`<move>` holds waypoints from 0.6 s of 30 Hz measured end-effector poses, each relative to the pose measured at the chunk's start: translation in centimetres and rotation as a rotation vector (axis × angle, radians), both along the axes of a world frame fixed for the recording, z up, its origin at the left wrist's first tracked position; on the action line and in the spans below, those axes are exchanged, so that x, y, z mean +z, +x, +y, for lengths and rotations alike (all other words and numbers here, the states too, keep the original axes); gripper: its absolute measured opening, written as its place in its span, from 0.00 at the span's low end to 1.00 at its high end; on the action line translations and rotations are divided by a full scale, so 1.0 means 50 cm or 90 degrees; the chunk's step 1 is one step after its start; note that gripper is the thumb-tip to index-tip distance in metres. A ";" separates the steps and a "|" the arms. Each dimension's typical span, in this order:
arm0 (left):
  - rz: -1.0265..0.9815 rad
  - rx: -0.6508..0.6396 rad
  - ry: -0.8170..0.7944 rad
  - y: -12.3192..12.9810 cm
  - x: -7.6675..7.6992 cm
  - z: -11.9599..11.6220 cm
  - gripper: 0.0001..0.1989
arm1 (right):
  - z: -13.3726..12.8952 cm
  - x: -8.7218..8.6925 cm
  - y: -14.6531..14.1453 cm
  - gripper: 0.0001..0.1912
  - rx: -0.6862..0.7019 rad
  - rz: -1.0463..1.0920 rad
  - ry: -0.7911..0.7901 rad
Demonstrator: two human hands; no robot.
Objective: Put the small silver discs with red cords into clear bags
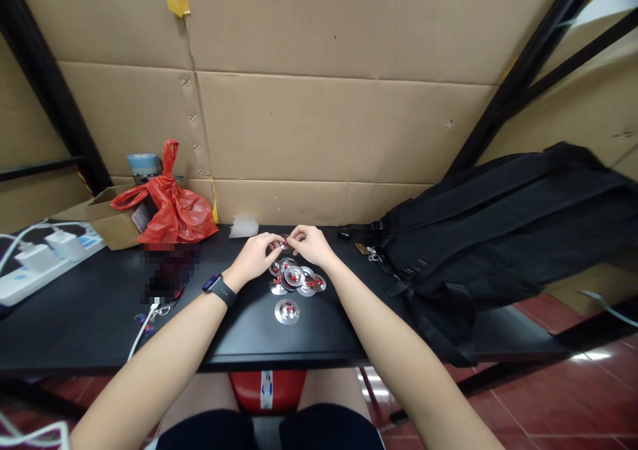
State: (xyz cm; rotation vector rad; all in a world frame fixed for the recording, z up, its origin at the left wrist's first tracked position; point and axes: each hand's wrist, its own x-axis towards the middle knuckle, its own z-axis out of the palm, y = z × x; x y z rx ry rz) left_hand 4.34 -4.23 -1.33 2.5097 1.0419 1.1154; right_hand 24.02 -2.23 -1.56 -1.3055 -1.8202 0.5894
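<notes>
My left hand (256, 258), with a dark watch on its wrist, is closed, its fingertips pinching a small shiny metal disc (286, 244) with a bit of red at its middle. From the other side my right hand (311, 245) pinches the same disc, and the fingers partly cover it. Just below the hands lies a loose pile of similar metal discs (294, 276), several overlapping, each with a domed middle and red bits. One more single disc (287, 312) lies flat, apart from the pile and nearer the table's front edge.
A black backpack (498, 217) fills the right side of the black table (239, 350). On the left are a red plastic bag (174, 211), a cardboard box (112, 221) and a white power strip (54, 260). Clear plastic pieces (244, 228) lie by the cardboard wall (309, 131).
</notes>
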 end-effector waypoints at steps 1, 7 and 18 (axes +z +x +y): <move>-0.007 -0.001 -0.003 0.001 0.000 0.000 0.10 | -0.006 0.002 -0.008 0.05 0.011 0.015 0.009; -0.020 0.023 -0.015 -0.005 -0.002 0.005 0.08 | -0.022 -0.006 -0.039 0.11 0.083 0.220 -0.050; -0.112 0.016 -0.069 -0.003 0.006 -0.002 0.06 | -0.038 0.008 -0.041 0.21 0.261 0.443 -0.206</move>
